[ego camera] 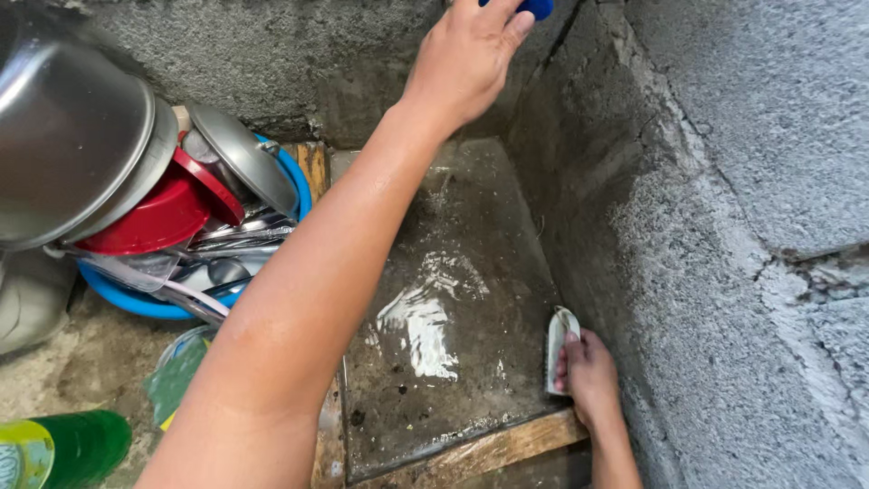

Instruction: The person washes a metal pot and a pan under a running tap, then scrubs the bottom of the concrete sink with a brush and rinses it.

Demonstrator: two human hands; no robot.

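My left hand [466, 54] reaches up to the top of the view, its fingers closed around a small blue knob [536, 7] on the concrete back wall; most of the knob is cut off by the frame's edge. My left forearm crosses the wet concrete sink floor [453, 272]. Low on the right, my right hand [587, 371] grips a small whitish folded piece [558, 344], like a cloth or sachet. It is held against the sink's right wall, just above the floor.
On the left, a blue basin [136, 299] holds a red bowl [154, 217], metal pots [72, 136], a lid [240, 154] and spoons. A green bottle [63, 448] lies at the bottom left. A wooden strip [489, 448] edges the sink's front. Rough concrete walls [751, 181] close in the right.
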